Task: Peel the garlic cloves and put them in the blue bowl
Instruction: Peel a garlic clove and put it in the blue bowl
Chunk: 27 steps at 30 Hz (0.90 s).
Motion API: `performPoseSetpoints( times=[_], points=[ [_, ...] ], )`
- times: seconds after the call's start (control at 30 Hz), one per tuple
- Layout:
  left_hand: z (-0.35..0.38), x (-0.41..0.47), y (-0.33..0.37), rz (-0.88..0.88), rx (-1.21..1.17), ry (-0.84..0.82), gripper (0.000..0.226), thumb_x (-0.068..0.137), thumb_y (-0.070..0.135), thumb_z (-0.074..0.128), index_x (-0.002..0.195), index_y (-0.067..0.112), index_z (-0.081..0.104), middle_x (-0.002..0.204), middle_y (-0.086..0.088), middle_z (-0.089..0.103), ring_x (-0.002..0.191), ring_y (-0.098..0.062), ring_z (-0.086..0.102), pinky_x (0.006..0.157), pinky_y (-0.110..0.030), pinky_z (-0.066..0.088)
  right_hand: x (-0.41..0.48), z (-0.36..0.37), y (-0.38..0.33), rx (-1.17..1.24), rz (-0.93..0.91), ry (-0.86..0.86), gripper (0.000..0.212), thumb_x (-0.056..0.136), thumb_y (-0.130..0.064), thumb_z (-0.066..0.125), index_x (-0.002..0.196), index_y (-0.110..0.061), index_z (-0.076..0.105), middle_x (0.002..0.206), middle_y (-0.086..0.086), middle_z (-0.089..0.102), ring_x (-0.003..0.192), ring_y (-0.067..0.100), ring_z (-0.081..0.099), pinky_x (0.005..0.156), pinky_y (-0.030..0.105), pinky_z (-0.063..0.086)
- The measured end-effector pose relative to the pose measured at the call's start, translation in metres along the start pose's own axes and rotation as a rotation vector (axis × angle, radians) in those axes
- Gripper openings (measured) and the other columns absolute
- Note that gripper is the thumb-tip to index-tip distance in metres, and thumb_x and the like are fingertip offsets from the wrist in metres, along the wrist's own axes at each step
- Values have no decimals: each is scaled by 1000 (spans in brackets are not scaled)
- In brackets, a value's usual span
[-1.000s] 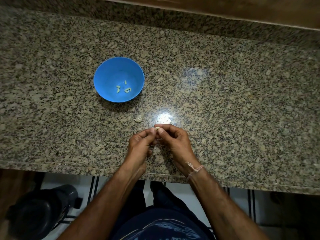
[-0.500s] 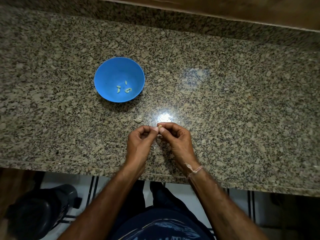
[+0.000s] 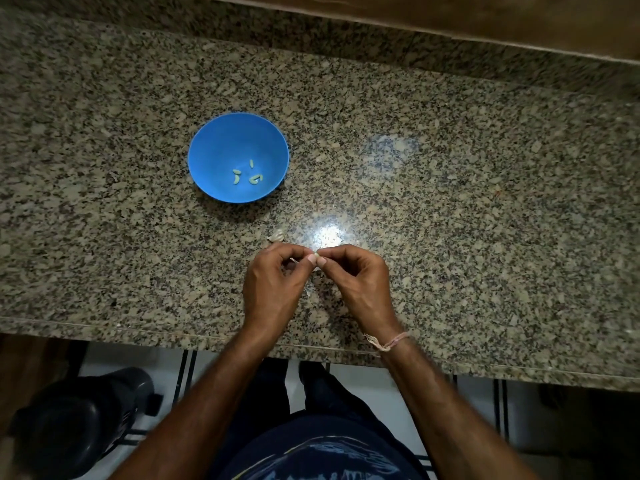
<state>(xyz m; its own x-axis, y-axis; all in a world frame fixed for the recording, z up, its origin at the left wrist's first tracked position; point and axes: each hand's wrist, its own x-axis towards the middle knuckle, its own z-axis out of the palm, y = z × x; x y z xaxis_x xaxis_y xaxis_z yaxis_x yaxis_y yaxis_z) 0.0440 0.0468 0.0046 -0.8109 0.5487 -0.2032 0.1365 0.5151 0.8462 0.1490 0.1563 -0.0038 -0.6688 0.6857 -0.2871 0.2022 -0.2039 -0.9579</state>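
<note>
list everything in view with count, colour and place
speckled granite counter: one, beige and black, upper frame
round blue plastic bowl: one, blue, on the counter, left of centre
peeled garlic cloves: three or four, pale green, inside the bowl
garlic piece: one, off-white, on the counter between bowl and hands
small garlic clove: one, pale, pinched between both hands' fingertips
black rounded object: one, black, on the floor, lower left
thread wristband: one, pinkish, right wrist
left hand: one, pinches the clove
right hand: one, pinches the clove
</note>
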Motion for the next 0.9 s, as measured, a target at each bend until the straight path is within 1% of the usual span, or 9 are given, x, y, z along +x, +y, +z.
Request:
performPoseSetpoints(
  times=[0.07,0.17,0.27,0.37,0.47,0.53,0.63,0.77,0.9],
  points=[
    [1,1,-2,58,85,8,9,93,32,73,97,24,75,99,12,69,94,-9,65,81,-41,58,0,0,0,-16,4,1,16,91,-12,79,104,-4,77,101,6,79,97,23,76,89,42,63],
    [2,1,-3,82,146,18,8,93,33,71,95,26,71,97,12,67,92,-12,63,80,-41,56,-1,0,-1,16,22,-15,17,91,-11,78,105,-2,77,103,8,79,99,25,76,90,42,62],
    [3,2,0,88,182,1,8,92,34,68,93,26,66,94,12,62,90,-12,61,74,-34,52,-1,-2,-3,102,98,-43,18,92,-5,76,109,1,75,106,12,78,102,26,75,89,36,61],
    [6,3,1,45,164,-18,7,94,32,66,91,26,64,91,17,59,86,-6,59,68,-28,46,-1,-2,-1,230,230,-46,24,94,-2,71,118,-5,73,109,13,77,98,21,73,87,30,59],
    [8,3,-3,-37,26,-28,7,97,28,68,97,23,72,96,13,69,89,-2,64,74,-30,57,-2,-3,1,386,328,-45,26,98,-3,66,122,-10,73,113,18,75,97,21,69,89,32,60],
    [6,1,-5,-37,-43,-34,8,98,25,68,102,24,75,101,13,72,94,-3,66,81,-32,60,-2,-5,1,447,354,-40,24,99,-3,65,121,-8,72,113,22,74,97,25,69,88,32,60],
    [4,-4,-3,4,-84,-38,9,96,25,71,103,24,76,105,12,72,98,-4,67,85,-34,60,-2,-6,-1,467,346,-32,22,97,-1,66,117,-5,72,108,20,76,93,24,70,85,30,61],
    [3,-6,1,32,-44,-11,12,92,29,76,103,27,76,105,14,69,94,-3,66,80,-41,61,-2,-5,-2,399,294,-12,25,93,-1,70,118,0,71,111,16,76,94,21,72,86,30,61],
    [2,-5,2,74,48,24,10,90,32,78,99,29,76,101,16,68,91,-7,64,77,-43,59,-3,-5,-2,322,225,-6,22,92,-1,71,115,-1,73,116,14,75,102,23,72,87,32,60]
  ],
)
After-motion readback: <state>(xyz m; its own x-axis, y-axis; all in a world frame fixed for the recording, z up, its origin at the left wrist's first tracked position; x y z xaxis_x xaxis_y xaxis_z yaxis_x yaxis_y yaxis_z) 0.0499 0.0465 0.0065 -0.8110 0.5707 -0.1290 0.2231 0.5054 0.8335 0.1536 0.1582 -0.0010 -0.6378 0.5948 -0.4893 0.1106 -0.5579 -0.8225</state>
